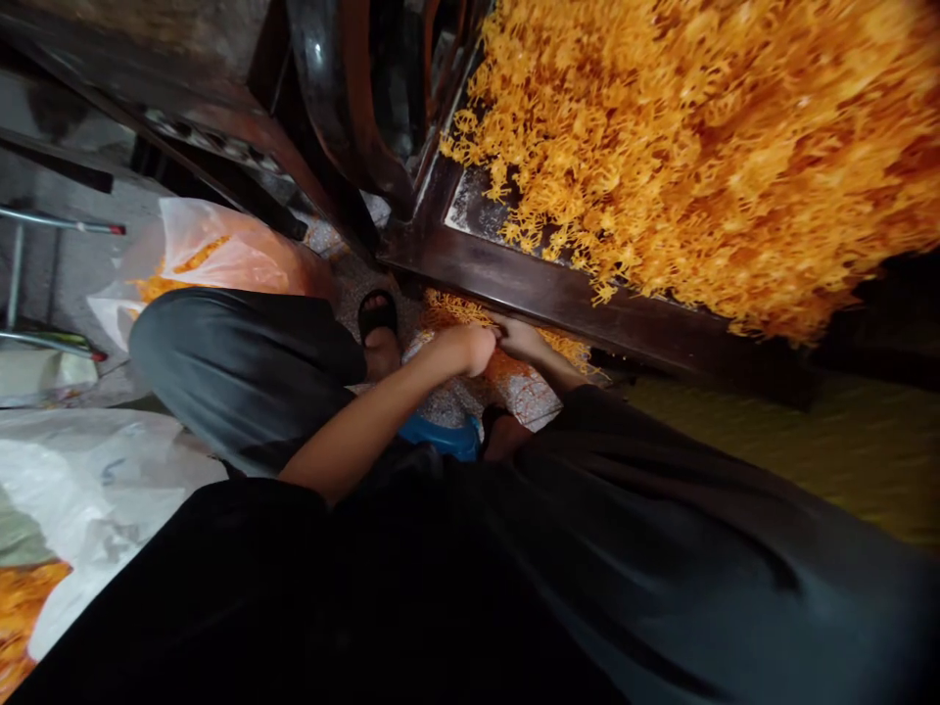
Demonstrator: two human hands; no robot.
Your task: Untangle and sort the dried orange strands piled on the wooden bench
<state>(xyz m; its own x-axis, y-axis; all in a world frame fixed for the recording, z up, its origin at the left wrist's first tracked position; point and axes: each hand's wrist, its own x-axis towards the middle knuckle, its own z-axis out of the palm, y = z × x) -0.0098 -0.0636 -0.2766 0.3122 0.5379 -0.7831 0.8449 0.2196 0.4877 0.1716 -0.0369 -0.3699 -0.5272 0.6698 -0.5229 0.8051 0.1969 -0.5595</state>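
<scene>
My left hand [476, 348] is closed like a fist, low between my knees, just below the edge of a dark wooden bench. My right hand [516, 336] meets it there, its fingers curled and partly covered by the left. Whatever they pinch is hidden and too small to name. Around and beneath both hands lie small spidery orange plastic pieces [459, 309], some behind the wrists. A far bigger heap of the same orange pieces [661, 147] covers the bench top above my hands.
The wooden bench edge [506, 269] runs just beyond my hands. On the left, a translucent bag [242, 250] holds orange pieces, and a white plastic bag [124, 480] lies nearer. A blue plastic thing [445, 437] shows under me. Metal legs [55, 222] stand far left.
</scene>
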